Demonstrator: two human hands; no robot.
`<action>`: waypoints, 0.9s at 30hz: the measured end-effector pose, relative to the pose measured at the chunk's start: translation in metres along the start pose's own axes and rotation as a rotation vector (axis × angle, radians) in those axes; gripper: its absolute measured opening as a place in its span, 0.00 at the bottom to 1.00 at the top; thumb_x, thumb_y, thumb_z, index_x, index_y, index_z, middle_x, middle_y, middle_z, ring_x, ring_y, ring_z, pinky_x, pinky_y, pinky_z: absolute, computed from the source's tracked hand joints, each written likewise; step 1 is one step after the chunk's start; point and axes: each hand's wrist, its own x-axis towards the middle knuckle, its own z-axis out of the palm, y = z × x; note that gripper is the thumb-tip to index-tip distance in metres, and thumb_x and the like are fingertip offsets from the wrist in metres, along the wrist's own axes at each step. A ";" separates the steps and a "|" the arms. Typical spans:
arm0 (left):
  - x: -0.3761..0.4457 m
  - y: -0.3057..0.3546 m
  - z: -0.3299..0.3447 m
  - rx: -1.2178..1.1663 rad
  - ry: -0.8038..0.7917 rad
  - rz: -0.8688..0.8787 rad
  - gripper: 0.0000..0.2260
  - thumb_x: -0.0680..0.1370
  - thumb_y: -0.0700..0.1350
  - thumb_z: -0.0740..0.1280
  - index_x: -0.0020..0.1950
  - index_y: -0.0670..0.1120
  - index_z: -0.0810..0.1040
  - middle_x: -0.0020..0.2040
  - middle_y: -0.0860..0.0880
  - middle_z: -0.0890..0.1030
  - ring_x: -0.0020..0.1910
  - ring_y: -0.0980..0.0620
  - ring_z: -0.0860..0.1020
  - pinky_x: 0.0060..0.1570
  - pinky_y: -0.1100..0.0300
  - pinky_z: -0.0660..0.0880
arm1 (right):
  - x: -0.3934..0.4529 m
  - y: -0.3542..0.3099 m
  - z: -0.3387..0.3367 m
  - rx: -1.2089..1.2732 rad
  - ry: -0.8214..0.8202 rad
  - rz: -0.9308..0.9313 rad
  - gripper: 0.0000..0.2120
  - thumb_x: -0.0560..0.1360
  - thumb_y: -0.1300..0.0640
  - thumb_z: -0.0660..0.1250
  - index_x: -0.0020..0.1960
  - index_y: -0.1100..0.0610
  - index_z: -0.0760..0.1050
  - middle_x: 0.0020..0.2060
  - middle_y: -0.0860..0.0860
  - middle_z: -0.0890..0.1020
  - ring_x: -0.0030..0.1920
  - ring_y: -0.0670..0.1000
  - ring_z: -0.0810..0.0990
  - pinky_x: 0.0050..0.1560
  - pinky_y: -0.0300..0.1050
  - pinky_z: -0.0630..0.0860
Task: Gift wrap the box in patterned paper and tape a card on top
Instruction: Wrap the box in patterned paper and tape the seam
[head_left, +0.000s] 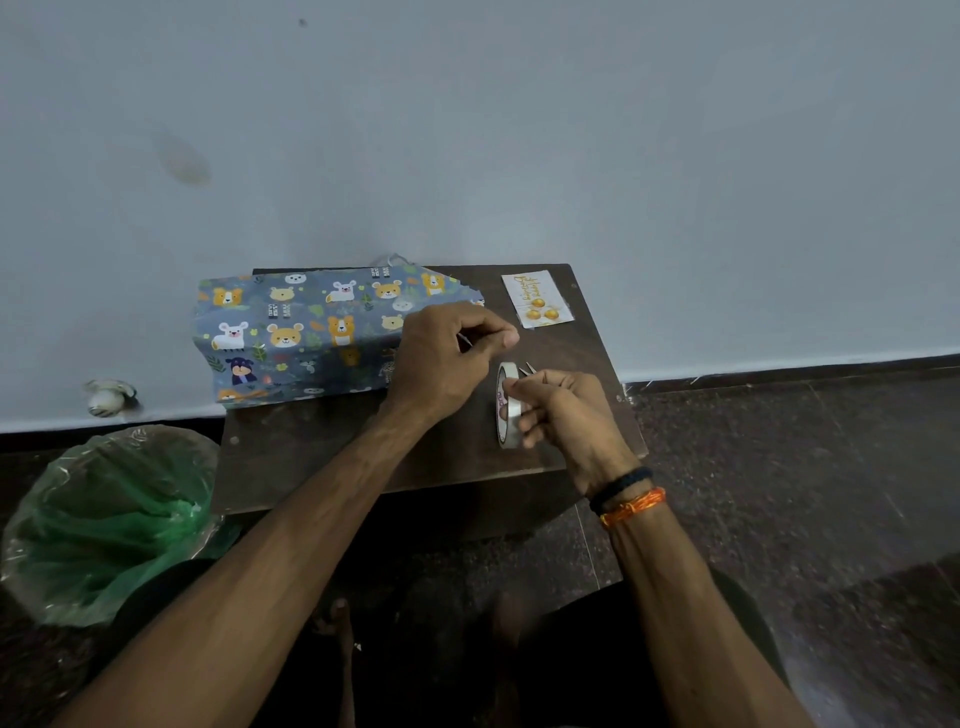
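Observation:
A box wrapped in blue-grey paper with cartoon animals (306, 332) lies on the left half of a small dark wooden table (311, 447). A white card with gold balloons (537, 299) rests flat at the table's far right corner. My right hand (566, 415) holds a roll of clear tape (508, 405) upright above the table. My left hand (447, 358) is just above the roll with thumb and fingers pinched, seemingly on the tape's free end. A thin metal point, perhaps scissors (527, 370), shows behind the roll.
A bin lined with a green plastic bag (109, 525) stands on the floor left of the table. A pale wall rises right behind the table. Dark speckled floor extends to the right. My legs are below the table's near edge.

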 end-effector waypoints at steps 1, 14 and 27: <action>0.001 0.000 0.000 -0.008 -0.003 -0.005 0.04 0.77 0.42 0.74 0.50 0.45 0.87 0.40 0.63 0.79 0.42 0.71 0.78 0.41 0.76 0.72 | 0.001 0.000 0.001 0.002 0.011 -0.004 0.08 0.78 0.61 0.72 0.41 0.62 0.79 0.26 0.51 0.81 0.25 0.47 0.75 0.26 0.37 0.74; 0.002 -0.002 -0.011 -0.167 -0.229 -0.094 0.06 0.77 0.39 0.73 0.53 0.47 0.84 0.48 0.57 0.85 0.50 0.61 0.82 0.52 0.63 0.79 | 0.003 0.003 0.000 0.055 0.043 -0.022 0.11 0.78 0.59 0.73 0.37 0.59 0.79 0.26 0.52 0.80 0.24 0.46 0.74 0.25 0.37 0.73; 0.009 0.003 -0.010 -0.017 -0.128 -0.028 0.04 0.81 0.44 0.69 0.51 0.49 0.84 0.44 0.60 0.83 0.44 0.66 0.80 0.41 0.73 0.74 | 0.009 0.010 0.006 -0.025 0.053 -0.056 0.14 0.77 0.53 0.74 0.44 0.65 0.81 0.39 0.68 0.83 0.27 0.50 0.78 0.28 0.41 0.77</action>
